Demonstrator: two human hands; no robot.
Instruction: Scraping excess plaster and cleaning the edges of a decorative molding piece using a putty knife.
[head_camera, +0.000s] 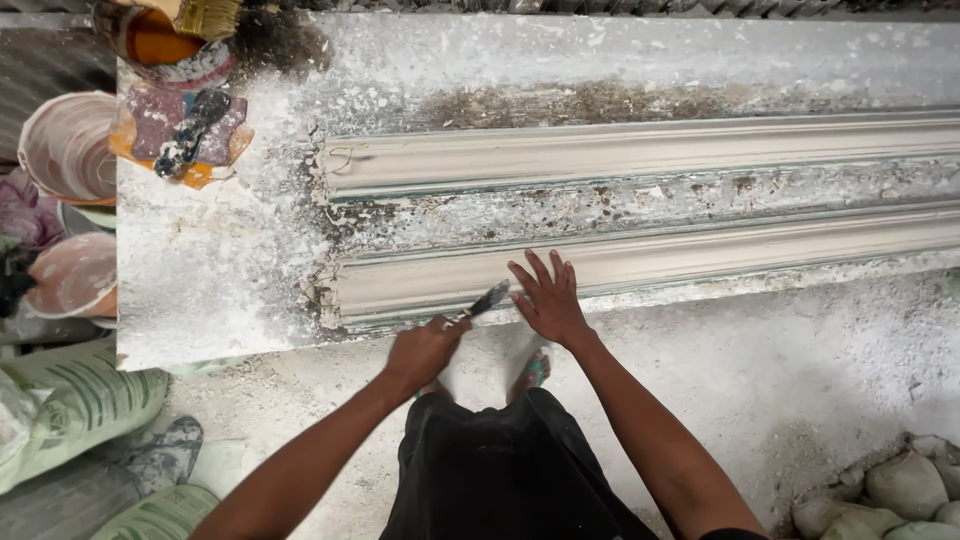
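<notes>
We look down on a small flat scraper (487, 299), its dark blade tilted up and to the right, resting against the front edge of the nearer of two long plaster cornice mouldings (700, 258) that lie side by side on a plaster-dusted workbench (215, 275). Our left hand (424, 351) is closed in a fist around the scraper's handle, just off the bench's front edge. Our right hand (548, 297) lies flat and open, fingers spread, pressing on the same moulding just beside the blade and holding nothing. The farther moulding (640, 150) runs parallel behind it, with a crusted strip between them. At the bench's far left corner stands an orange tub (160, 40) with a brush (208, 16) in it, and near it a dark tool (190, 130). Off the bench to the left sit plaster-smeared bowls (68, 148). Sacks (75, 400) lie on the dusty floor (800, 370) below.
</notes>
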